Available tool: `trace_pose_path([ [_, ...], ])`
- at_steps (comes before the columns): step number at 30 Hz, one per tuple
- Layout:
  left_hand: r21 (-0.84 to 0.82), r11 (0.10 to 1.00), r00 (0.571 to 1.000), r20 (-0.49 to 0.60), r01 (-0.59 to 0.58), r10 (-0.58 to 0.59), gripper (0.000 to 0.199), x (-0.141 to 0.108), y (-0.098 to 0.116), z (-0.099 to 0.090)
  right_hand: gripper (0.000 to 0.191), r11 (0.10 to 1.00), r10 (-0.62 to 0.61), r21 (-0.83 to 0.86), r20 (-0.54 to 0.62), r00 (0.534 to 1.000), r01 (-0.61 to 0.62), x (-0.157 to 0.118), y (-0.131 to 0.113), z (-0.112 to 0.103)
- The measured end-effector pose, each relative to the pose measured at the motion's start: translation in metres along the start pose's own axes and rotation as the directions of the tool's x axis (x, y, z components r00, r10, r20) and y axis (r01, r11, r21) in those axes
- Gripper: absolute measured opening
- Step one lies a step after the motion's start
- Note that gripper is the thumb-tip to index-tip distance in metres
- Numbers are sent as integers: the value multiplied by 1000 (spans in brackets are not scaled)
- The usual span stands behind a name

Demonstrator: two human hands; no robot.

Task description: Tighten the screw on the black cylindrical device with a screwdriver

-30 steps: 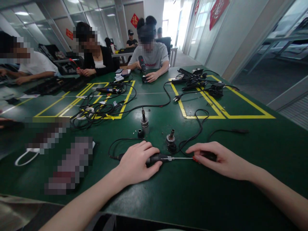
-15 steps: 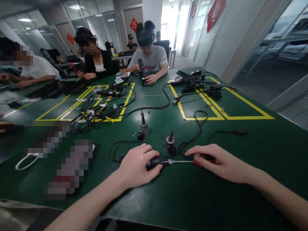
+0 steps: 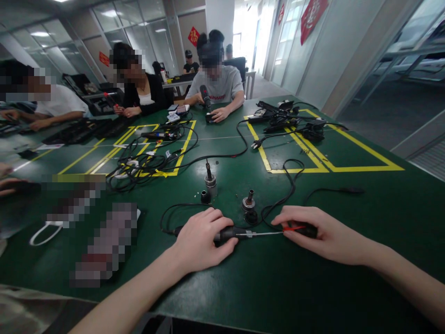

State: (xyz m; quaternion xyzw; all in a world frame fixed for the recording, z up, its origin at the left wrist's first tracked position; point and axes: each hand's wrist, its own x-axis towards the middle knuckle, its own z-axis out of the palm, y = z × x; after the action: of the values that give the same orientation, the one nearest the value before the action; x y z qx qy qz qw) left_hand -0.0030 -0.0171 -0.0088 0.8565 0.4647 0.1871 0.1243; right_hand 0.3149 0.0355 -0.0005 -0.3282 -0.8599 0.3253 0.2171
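My left hand is wrapped over a black corded tool handle, pinning it to the green table. A screwdriver with a red and black handle is in my right hand, between thumb and fingers. Its thin shaft points left and meets the metal fitting at the handle's right end; exact tip contact cannot be made out. Beyond my hands stand a metal cylinder with a dark upright stem, a small black collar, a shorter metal piece and a black ring.
Tangled black cables lie at the left centre, another cable pile at the back right. Yellow tape marks areas on the table. Blurred-out objects lie at left. A co-worker sits opposite holding a power tool.
The screwdriver handle has turned in my right fingers, showing more of its red side. My left hand keeps its hold on the tool handle. The view has shifted slightly.
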Motion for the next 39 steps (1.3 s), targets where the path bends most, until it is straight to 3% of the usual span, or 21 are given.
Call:
trace_pose_path([
  [6, 5, 1000, 1000, -10, -11, 11, 20, 0, 1, 1, 23, 999, -21, 45, -9, 1000, 21, -2, 0, -3],
  [13, 4, 1000, 1000, -4, -14, 14, 20, 0, 2, 2, 36, 991, 53, 124, -30, 998, -49, -1, 0, -10],
  [18, 7, 1000, 1000, 14, -2, 2, 21, 0, 1, 1, 38, 994, 34, 103, -72, 997, -27, -5, 8, -4],
  [23, 8, 1000, 1000, 26, 8, -8, 21, 1, 3, 0, 50, 986, 121, 113, 18, 992, -122, -5, 10, 0],
  [26, 12, 1000, 1000, 19, 6, -6, 20, 1, 4, 0, 45, 980, 145, 127, 54, 988, -151, -2, 5, -2],
  [33, 4, 1000, 1000, 19, -4, 4, 21, 0, 2, -2, 27, 994, 77, 83, -35, 996, -74, 0, -2, -5],
  [39, 3, 1000, 1000, 25, 1, -1, 21, 0, 2, -2, 30, 997, 72, -3, 3, 997, -72, 0, -1, 1],
])
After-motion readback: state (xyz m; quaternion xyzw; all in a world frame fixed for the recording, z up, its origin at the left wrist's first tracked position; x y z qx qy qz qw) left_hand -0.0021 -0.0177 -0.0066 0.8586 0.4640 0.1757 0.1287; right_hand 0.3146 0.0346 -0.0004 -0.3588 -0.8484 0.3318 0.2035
